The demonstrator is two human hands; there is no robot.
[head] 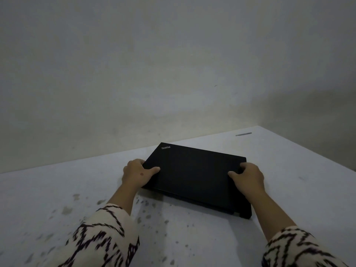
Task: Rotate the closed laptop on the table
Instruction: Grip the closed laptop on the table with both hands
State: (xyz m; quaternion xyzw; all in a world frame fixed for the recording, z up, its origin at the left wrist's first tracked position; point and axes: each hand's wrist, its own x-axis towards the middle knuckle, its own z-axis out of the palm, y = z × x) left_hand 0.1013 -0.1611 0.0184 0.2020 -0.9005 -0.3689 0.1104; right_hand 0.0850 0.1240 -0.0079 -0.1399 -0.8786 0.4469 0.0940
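Observation:
A closed black laptop (194, 176) lies flat on the white table (57, 189), turned at an angle, with its logo at the far left corner. My left hand (137, 175) grips its left edge, thumb on the lid and fingers curled under the side. On the right edge my right hand (248, 177) holds it the same way, thumb on top. Both forearms wear cream sleeves with black marks.
The table top has dark stains (146, 212) near its front part and a short grey mark (243, 134) at the far right. A plain pale wall (173, 64) stands close behind the table. The table's right edge (308, 153) runs diagonally beside the laptop.

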